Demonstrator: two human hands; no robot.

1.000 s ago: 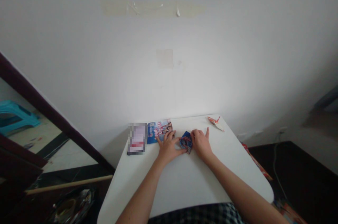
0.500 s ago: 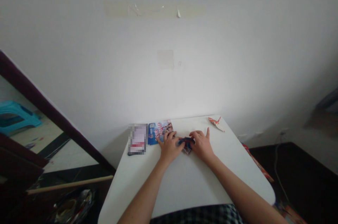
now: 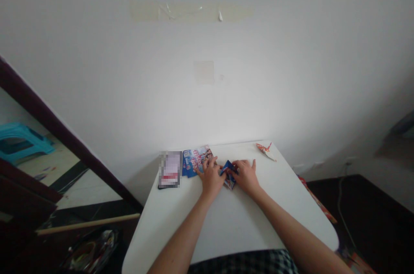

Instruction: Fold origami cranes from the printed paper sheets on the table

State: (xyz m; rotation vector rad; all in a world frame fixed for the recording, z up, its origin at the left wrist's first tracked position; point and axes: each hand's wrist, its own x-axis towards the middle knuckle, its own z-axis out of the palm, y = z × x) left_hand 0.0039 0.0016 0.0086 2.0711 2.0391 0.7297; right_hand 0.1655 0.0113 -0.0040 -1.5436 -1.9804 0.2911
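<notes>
A small folded piece of blue and red printed paper (image 3: pixel 229 173) lies on the white table (image 3: pixel 226 218), between my two hands. My left hand (image 3: pixel 211 175) rests on its left side, fingers bent and pressing down on it. My right hand (image 3: pixel 246 175) covers its right side, fingers pinching the paper's top edge. Both hands lie close together near the table's far edge.
A blue printed leaflet (image 3: pixel 194 160) and a dark flat rectangular object (image 3: pixel 170 169) lie at the far left of the table. A folded paper crane (image 3: pixel 266 150) sits at the far right corner. A white wall stands behind. Clutter and a wooden stick (image 3: pixel 87 224) lie on the floor at left.
The hands opened the paper flat, pressed it down, and now hold it closer together with the paper partly raised again. The view shifted slightly.
</notes>
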